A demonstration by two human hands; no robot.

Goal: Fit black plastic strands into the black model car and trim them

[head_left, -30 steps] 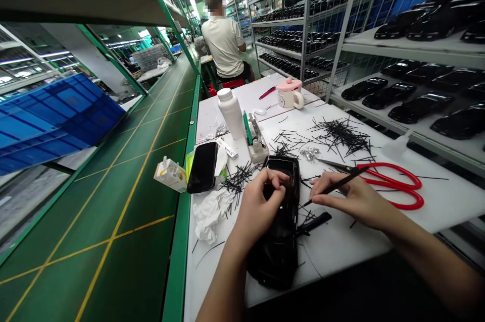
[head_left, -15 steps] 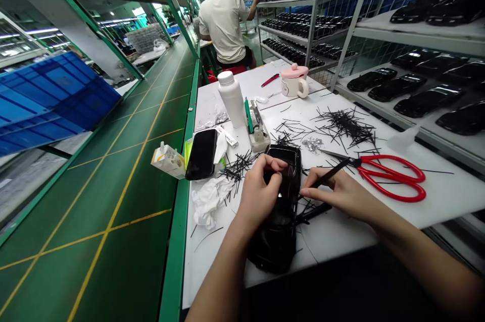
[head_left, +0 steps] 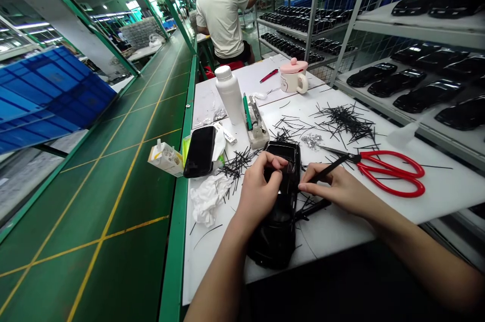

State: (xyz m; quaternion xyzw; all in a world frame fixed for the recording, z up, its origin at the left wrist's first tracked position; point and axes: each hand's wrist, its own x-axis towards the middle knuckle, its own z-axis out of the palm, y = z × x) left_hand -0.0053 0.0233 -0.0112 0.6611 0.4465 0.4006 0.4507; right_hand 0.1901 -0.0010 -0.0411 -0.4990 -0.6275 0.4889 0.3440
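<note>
A glossy black model car (head_left: 273, 241) lies lengthwise in front of me on the white tabletop. Over its roof, from the left side, my left hand (head_left: 261, 183) is closed against the body with curled fingers; part of its grip is hidden. My right hand (head_left: 329, 185) pinches slim black tweezers (head_left: 328, 169) at the car's right side, fingertips close to the window edge. What the tips touch is too small to tell. Under that hand lies another dark, narrow piece (head_left: 314, 209). Red-handled scissors (head_left: 392, 173) rest to the right, beyond the hand.
Thin black strips (head_left: 346, 122) are scattered in piles. Around the car are a phone (head_left: 200, 151), crumpled tissue (head_left: 208, 198), a white bottle (head_left: 229, 95), a tool holder (head_left: 258, 132) and a lidded mug (head_left: 293, 79). A green conveyor (head_left: 125, 170) runs left; racks of car bodies (head_left: 401, 85) stand right.
The view has shifted slightly. My right hand has edged a little closer to the car's side, while my left hand stays in place. Ahead, the co-worker's arm at the rack has moved slightly.
</note>
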